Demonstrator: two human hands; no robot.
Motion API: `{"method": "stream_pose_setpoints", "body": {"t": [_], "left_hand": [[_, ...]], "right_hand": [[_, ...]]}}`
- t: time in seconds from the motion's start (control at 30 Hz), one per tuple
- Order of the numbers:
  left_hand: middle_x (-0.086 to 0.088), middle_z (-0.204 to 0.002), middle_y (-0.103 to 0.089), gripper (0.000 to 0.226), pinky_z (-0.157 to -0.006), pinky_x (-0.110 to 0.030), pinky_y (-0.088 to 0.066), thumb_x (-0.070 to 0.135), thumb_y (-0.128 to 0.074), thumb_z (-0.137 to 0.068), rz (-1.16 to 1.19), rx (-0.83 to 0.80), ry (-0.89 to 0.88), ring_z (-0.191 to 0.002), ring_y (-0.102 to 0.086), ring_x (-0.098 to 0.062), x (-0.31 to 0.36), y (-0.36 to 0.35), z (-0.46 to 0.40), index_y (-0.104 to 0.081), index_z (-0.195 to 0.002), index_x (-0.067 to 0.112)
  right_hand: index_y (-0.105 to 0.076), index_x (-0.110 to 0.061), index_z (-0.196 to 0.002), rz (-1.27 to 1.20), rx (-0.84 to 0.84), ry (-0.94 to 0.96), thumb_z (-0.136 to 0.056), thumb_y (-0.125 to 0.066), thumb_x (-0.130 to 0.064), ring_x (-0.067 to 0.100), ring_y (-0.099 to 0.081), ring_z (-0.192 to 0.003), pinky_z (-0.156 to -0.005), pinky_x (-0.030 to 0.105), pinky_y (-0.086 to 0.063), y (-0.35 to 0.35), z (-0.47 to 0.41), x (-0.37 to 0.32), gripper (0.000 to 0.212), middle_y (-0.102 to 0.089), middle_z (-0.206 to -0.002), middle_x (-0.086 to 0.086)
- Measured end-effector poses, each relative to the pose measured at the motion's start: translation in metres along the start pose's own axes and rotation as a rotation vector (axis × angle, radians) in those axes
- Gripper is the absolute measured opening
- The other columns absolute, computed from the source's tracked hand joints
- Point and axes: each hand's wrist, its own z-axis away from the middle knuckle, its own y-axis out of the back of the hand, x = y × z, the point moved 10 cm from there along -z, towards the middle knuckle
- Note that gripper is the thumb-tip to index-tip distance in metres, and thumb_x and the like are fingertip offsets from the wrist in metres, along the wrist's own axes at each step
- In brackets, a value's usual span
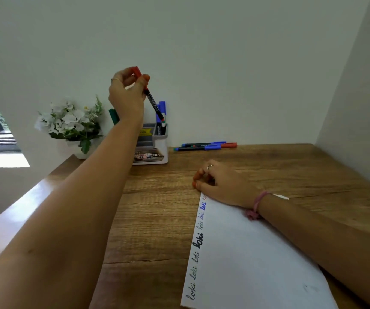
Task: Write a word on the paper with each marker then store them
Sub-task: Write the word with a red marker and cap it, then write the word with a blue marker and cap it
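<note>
"loki" repeated along the paper (246, 253) edge

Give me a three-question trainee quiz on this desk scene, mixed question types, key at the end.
1. True or false: the left hand holds the red-capped marker above the organizer.
2. The right hand rests on: A) the paper B) the flowers C) the markers on the desk
3. Fill in: the word repeated along the paper's edge is ____.

Key: 1 true; 2 A; 3 loki

Red-capped black marker (151, 99); white paper (253, 259); wood-grain brown desk (157, 210); white flowers (68, 121).
</note>
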Motion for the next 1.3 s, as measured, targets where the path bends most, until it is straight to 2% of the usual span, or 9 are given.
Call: {"method": "stream_pose_setpoints", "body": {"t": [0.13, 0.33, 0.6, 0.67, 0.73, 0.83, 0.97, 1.13, 1.3], "left_hand": [[0.0, -0.096, -0.065, 0.027, -0.079, -0.037, -0.057, 0.017, -0.075, -0.076, -0.256, -0.058, -0.044, -0.093, -0.065, -0.017, -0.018, -0.015, -0.003, -0.06, -0.098, 0.019], [-0.015, -0.109, -0.067, 0.038, -0.088, -0.036, -0.054, 0.017, -0.072, -0.081, -0.538, -0.176, 0.009, -0.097, -0.065, -0.021, -0.055, -0.023, 0.002, -0.062, -0.114, 0.002], [-0.016, -0.124, -0.06, 0.05, -0.101, -0.031, -0.043, 0.017, -0.07, -0.082, -0.682, -0.226, 0.076, -0.113, -0.057, -0.022, -0.075, -0.015, 0.006, -0.054, -0.126, 0.0], [-0.015, -0.128, -0.053, 0.048, -0.102, -0.032, -0.042, 0.019, -0.068, -0.084, -0.71, -0.2, -0.002, -0.114, -0.054, -0.022, -0.067, -0.017, 0.008, -0.053, -0.127, 0.003], [-0.012, -0.126, -0.047, 0.038, -0.1, -0.028, -0.041, 0.021, -0.062, -0.088, -0.767, -0.216, -0.23, -0.112, -0.051, -0.021, -0.042, -0.034, 0.022, -0.055, -0.123, 0.008], [-0.009, -0.116, -0.052, 0.025, -0.093, -0.024, -0.042, 0.018, -0.052, -0.093, -0.831, -0.521, -0.512, -0.103, -0.053, -0.017, -0.026, -0.088, 0.067, -0.059, -0.115, 0.01], [-0.012, -0.12, -0.053, 0.03, -0.094, -0.035, -0.045, 0.009, -0.045, -0.093, -1.127, -0.92, -0.409, -0.108, -0.053, -0.024, -0.094, -0.134, 0.122, -0.054, -0.122, 0.006], [-0.016, -0.124, -0.047, 0.034, -0.093, -0.042, -0.042, 0.012, -0.044, -0.093, -1.445, -0.944, -0.267, -0.112, -0.049, -0.031, -0.148, -0.114, 0.127, -0.043, -0.125, 0.002], [-0.018, -0.122, -0.045, 0.03, -0.09, -0.045, -0.044, 0.009, -0.037, -0.096, -1.503, -0.929, -0.346, -0.111, -0.046, -0.033, -0.143, -0.107, 0.122, -0.041, -0.125, 0.001]], "right_hand": [[-0.06, -0.032, -0.088, -0.026, 0.002, -0.001, -0.085, -0.061, -0.037, 0.008, -0.057, -0.085, -0.083, 0.036, -0.049, 0.002, -0.001, -0.001, 0.006, -0.054, -0.097, -0.012], [-0.064, -0.025, -0.093, -0.019, -0.002, -0.003, -0.086, -0.061, -0.035, 0.008, -0.051, -0.083, -0.083, 0.033, -0.045, 0.002, 0.001, -0.004, 0.012, -0.047, -0.089, -0.014], [-0.064, -0.024, -0.094, -0.018, -0.013, 0.001, -0.086, -0.061, -0.035, 0.008, -0.052, -0.084, -0.083, 0.033, -0.046, 0.001, 0.0, -0.006, 0.013, -0.046, -0.09, -0.014], [-0.064, -0.025, -0.094, -0.019, -0.009, -0.003, -0.086, -0.061, -0.036, 0.008, -0.052, -0.085, -0.085, 0.035, -0.046, 0.001, 0.0, -0.005, 0.014, -0.045, -0.09, -0.016], [-0.064, -0.025, -0.094, -0.024, -0.013, -0.008, -0.086, -0.061, -0.037, 0.008, -0.052, -0.086, -0.086, 0.035, -0.046, 0.001, 0.0, -0.005, 0.015, -0.045, -0.09, -0.016], [-0.063, -0.027, -0.094, -0.02, -0.028, -0.016, -0.086, -0.061, -0.037, 0.008, -0.052, -0.085, -0.082, 0.031, -0.045, 0.0, -0.001, -0.003, 0.013, -0.044, -0.088, -0.017], [-0.059, -0.026, -0.088, -0.036, 0.017, -0.009, -0.086, -0.063, -0.033, 0.009, -0.052, -0.079, -0.07, 0.021, -0.039, 0.005, 0.001, -0.003, 0.009, -0.048, -0.086, -0.014], [-0.055, -0.025, -0.082, -0.079, 0.047, 0.004, -0.085, -0.065, -0.026, 0.015, -0.056, -0.08, -0.072, 0.026, -0.045, 0.006, 0.002, -0.002, 0.01, -0.054, -0.092, -0.004], [-0.051, -0.03, -0.076, -0.119, 0.041, -0.039, -0.091, -0.056, -0.026, 0.001, -0.047, -0.068, -0.061, 0.01, -0.035, 0.009, 0.0, -0.001, 0.016, -0.05, -0.08, -0.013]]}}
